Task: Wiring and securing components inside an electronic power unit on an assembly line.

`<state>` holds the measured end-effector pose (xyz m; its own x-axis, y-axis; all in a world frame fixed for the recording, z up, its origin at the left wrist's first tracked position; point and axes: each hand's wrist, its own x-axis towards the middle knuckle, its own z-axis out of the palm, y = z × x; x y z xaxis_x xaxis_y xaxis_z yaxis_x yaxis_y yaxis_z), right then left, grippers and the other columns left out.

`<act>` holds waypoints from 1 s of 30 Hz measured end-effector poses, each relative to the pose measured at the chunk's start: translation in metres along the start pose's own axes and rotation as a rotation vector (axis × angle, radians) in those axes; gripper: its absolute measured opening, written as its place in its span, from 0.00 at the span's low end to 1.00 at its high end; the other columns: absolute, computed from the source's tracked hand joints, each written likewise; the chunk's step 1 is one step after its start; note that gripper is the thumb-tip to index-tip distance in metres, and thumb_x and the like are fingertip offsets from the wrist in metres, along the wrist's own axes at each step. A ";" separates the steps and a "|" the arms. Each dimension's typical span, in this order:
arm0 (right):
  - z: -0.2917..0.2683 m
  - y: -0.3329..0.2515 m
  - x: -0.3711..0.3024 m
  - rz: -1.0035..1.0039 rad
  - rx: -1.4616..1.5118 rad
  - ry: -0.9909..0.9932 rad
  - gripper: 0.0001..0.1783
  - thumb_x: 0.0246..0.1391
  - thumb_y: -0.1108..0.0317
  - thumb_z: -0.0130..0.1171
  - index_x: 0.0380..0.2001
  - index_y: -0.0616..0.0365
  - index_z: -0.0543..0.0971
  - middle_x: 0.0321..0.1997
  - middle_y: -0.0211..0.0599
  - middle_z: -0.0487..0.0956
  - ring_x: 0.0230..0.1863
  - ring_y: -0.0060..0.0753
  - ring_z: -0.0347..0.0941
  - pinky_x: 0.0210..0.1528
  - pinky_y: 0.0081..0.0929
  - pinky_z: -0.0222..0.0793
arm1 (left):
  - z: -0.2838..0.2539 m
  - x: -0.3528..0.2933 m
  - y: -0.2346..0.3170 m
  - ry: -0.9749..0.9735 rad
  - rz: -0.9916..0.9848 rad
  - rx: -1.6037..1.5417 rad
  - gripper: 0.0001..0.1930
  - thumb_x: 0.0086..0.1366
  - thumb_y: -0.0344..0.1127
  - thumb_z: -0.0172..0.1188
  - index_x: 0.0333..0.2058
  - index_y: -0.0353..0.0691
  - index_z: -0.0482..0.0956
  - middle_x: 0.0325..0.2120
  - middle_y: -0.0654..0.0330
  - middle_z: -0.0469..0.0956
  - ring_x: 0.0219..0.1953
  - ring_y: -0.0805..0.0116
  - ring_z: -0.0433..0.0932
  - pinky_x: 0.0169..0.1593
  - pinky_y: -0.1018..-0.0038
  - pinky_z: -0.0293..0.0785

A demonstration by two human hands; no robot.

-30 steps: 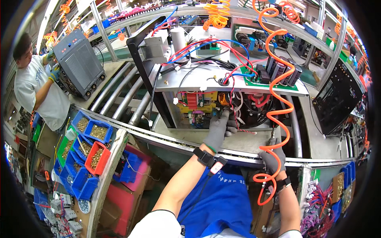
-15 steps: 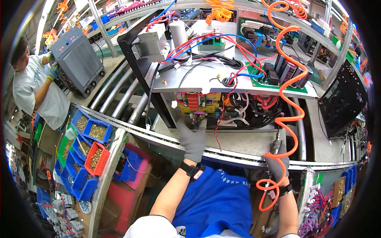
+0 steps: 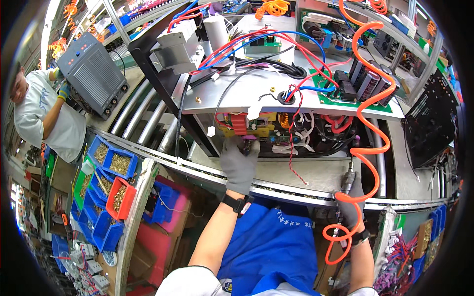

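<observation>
My left hand (image 3: 239,166), in a grey glove, reaches into the lower front opening of a metal machine chassis (image 3: 232,98). Its fingers curl by a dark part with a purple top, just below a yellow-and-red transformer (image 3: 240,125); what they hold is partly hidden. My right hand (image 3: 351,201), gloved in grey too, grips an air screwdriver (image 3: 349,180) upright near the conveyor's front edge. An orange coiled hose (image 3: 371,143) loops in front of that hand. Inside the opening, white and black cables (image 3: 302,143) lie right of my left hand.
On the chassis top are red and blue wires (image 3: 276,34) and a green circuit board (image 3: 340,101). Rollers (image 3: 148,123) run leftward, toward a co-worker (image 3: 49,108) holding a grey machine (image 3: 93,74). Screw bins (image 3: 118,197) stand at left; a black panel (image 3: 430,123) leans at right.
My right hand and the screwdriver have moved slightly up and to the right. My left hand stays at the opening. The view has shifted a little, and the co-worker's head is lower.
</observation>
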<state>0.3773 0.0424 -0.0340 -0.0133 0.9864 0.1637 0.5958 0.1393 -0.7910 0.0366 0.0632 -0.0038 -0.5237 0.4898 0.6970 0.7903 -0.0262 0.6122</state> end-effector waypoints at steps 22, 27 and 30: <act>-0.013 0.011 0.001 0.091 0.039 -0.053 0.30 0.37 0.69 0.69 0.45 0.63 0.68 0.38 0.37 0.74 0.37 0.30 0.71 0.37 0.29 0.70 | 0.021 -0.026 0.020 -0.545 -0.721 -0.675 0.11 0.67 0.39 0.56 0.34 0.36 0.79 0.21 0.63 0.78 0.18 0.78 0.73 0.20 0.79 0.67; -0.025 -0.033 0.002 0.172 0.416 -0.209 0.27 0.45 0.69 0.59 0.50 0.61 0.68 0.36 0.29 0.68 0.34 0.21 0.64 0.36 0.21 0.66 | -0.033 -0.024 0.029 -0.426 -0.087 -0.402 0.14 0.62 0.38 0.60 0.43 0.36 0.77 0.28 0.57 0.79 0.28 0.65 0.78 0.33 0.70 0.73; -0.053 -0.069 -0.025 0.438 0.809 -0.279 0.28 0.50 0.58 0.55 0.53 0.59 0.68 0.31 0.28 0.70 0.28 0.19 0.64 0.30 0.20 0.64 | -0.085 0.027 0.045 -0.014 0.529 -0.132 0.18 0.53 0.30 0.64 0.44 0.36 0.75 0.41 0.51 0.77 0.44 0.52 0.75 0.47 0.64 0.72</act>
<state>0.3791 0.0032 0.0471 -0.1740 0.9359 -0.3063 -0.1403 -0.3315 -0.9330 0.0314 0.0006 0.0744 -0.0599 0.3919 0.9181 0.8976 -0.3813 0.2213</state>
